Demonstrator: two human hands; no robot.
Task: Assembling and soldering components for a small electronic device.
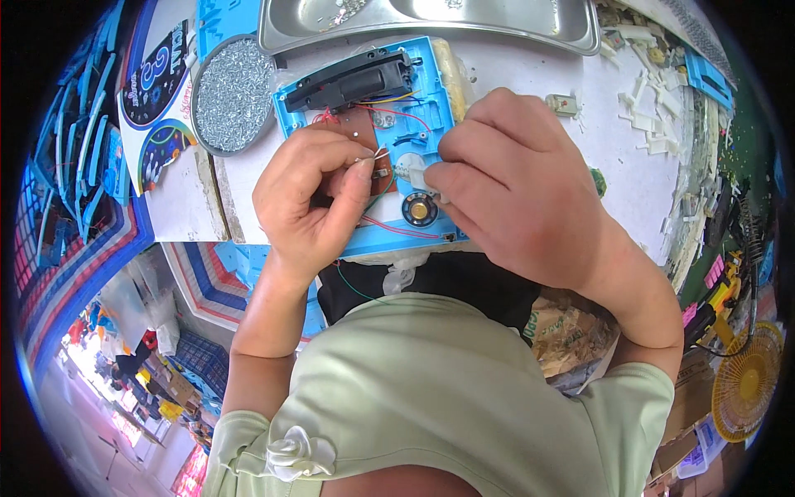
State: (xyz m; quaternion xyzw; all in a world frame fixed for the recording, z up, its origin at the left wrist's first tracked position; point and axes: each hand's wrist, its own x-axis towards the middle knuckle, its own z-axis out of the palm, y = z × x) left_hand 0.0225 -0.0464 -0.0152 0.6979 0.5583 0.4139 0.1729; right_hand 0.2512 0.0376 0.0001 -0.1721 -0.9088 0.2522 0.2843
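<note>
A blue plastic toy casing (431, 62) lies open on the table in front of me. Inside it are a long black plastic unit (352, 80), a brown circuit board (341, 126), a small round speaker (420, 209) and thin red, yellow and green wires. Over the board, my left hand (310, 195) pinches thin white wires (379, 155) between thumb and forefinger. My right hand (526, 178) is closed over the casing's right edge, its fingertips on a small translucent white plastic part (410, 171). The hand covers that part's far side.
A round dish of small screws (235, 95) stands to the left, beside a printed dark panel (157, 79). Behind the casing is a metal tray (431, 35). A small motor (563, 105) and loose white plastic pieces (654, 112) lie right. Blue shells (87, 132) are heaped far left.
</note>
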